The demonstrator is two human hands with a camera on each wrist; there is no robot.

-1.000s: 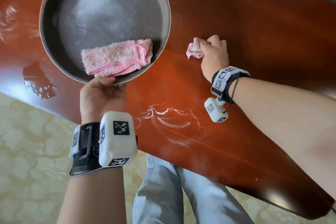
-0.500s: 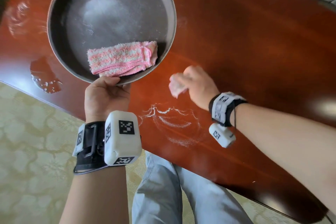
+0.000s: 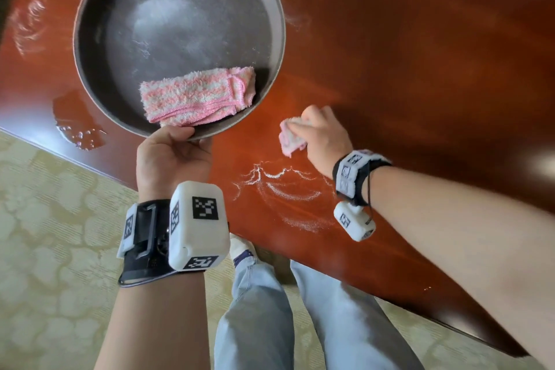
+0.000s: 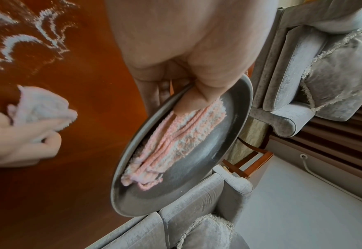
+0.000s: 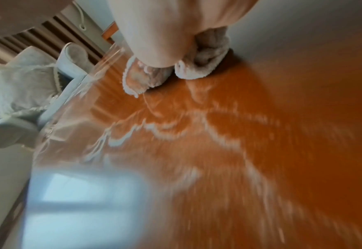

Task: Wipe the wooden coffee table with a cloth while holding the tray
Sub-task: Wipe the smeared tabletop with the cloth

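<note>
While the left grip (image 3: 172,156) pinches the tray (image 3: 96,3) clear of the desk (image 3: 420,54), the right grip (image 3: 322,135) bunches the cloth (image 3: 289,137); powder (image 3: 282,186) remains.

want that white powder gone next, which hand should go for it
Right. The right hand already grips the wiping cloth on the table, just beyond the white powder streaks. The left hand is occupied with its grip on the tray.

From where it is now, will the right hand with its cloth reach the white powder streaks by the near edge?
Probably yes: the right hand, gripping the cloth, sits just beyond the powder streaks, with bare table between.
</note>
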